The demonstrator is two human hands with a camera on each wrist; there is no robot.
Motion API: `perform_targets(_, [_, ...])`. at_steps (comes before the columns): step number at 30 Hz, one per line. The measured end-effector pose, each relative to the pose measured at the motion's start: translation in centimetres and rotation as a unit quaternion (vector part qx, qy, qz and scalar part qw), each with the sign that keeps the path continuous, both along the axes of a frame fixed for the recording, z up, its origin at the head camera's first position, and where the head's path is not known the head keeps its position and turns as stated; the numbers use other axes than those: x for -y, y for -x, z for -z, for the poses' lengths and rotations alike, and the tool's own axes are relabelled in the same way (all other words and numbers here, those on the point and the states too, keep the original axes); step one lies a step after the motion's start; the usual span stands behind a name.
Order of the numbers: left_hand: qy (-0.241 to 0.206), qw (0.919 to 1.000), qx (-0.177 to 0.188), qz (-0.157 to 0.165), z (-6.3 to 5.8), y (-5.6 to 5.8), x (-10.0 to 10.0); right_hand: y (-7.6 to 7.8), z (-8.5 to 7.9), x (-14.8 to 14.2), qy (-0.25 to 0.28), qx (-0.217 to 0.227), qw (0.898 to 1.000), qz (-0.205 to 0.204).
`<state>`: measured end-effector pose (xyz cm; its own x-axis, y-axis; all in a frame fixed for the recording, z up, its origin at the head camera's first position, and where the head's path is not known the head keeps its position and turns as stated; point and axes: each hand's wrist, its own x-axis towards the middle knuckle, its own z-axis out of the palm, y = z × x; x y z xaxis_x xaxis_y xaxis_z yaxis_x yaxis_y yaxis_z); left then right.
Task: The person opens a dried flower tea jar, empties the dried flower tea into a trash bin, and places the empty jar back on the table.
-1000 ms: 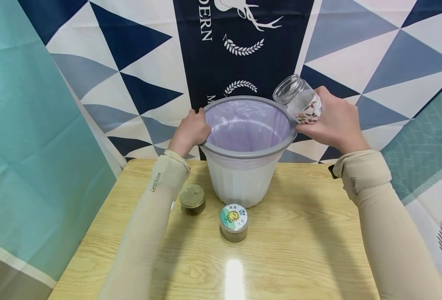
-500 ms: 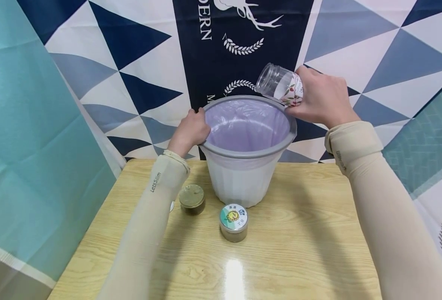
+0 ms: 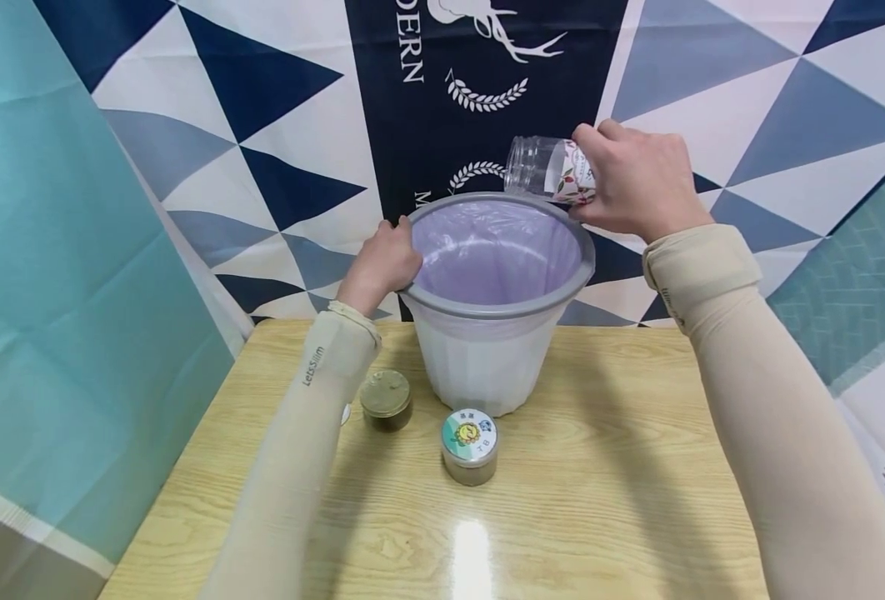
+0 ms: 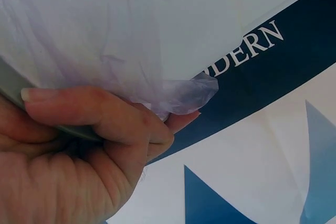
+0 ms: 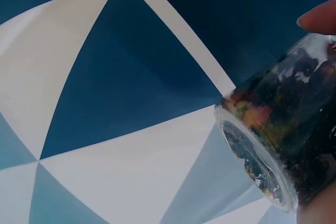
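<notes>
A white bin (image 3: 483, 367) with a grey rim and a pale purple plastic liner (image 3: 487, 258) stands upright on the table. My left hand (image 3: 382, 262) grips its rim at the left; in the left wrist view the thumb lies over the liner (image 4: 105, 35). My right hand (image 3: 641, 179) holds a clear jar (image 3: 536, 165) with a floral label, lidless and lying nearly level. Its mouth points left, by the bin's back right rim. The right wrist view shows the jar's base and dark, dried-looking contents with reddish and yellow bits (image 5: 257, 116).
A gold-lidded round container (image 3: 386, 398) stands left of the bin. In front is another, its lid (image 3: 469, 435) printed with a cartoon sunflower. The wooden table (image 3: 562, 517) meets a patterned cloth (image 3: 292, 108) at the back and a teal one (image 3: 75, 250) at left.
My right hand has moved up and left with the jar, whose mouth has tipped from raised to nearly level beside the bin's opening. My left hand keeps its grip on the rim.
</notes>
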<state>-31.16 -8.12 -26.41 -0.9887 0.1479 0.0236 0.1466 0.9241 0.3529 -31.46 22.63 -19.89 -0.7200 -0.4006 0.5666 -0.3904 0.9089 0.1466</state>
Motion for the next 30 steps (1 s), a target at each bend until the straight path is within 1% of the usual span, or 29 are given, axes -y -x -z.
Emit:
perform_targets(10, [0.010, 0.9999, 0.002, -0.002, 0.1, 0.0, -0.4, 0.0, 0.0, 0.2, -0.033, -0.064, 0.997, -0.010])
perform_targets(14, [0.012, 0.9999, 0.002, -0.005, 0.2, 0.0, -0.4, 0.0, -0.1, 0.2, -0.042, -0.091, 0.995, -0.028])
perform_targets(21, [0.015, 0.9999, -0.006, -0.004, 0.1, 0.0, -0.3, -0.1, -0.6, 0.2, -0.059, -0.128, 0.989, -0.032])
perform_targets(25, [0.014, 0.9999, -0.004, -0.005, 0.0, 0.0, -0.2, -0.2, -0.9, 0.4, -0.074, -0.142, 0.987, -0.027])
perform_targets(30, [0.015, 0.9999, -0.003, -0.005, -0.1, 0.0, -0.2, -0.3, -1.2, 0.6, -0.094, -0.144, 0.985, -0.018])
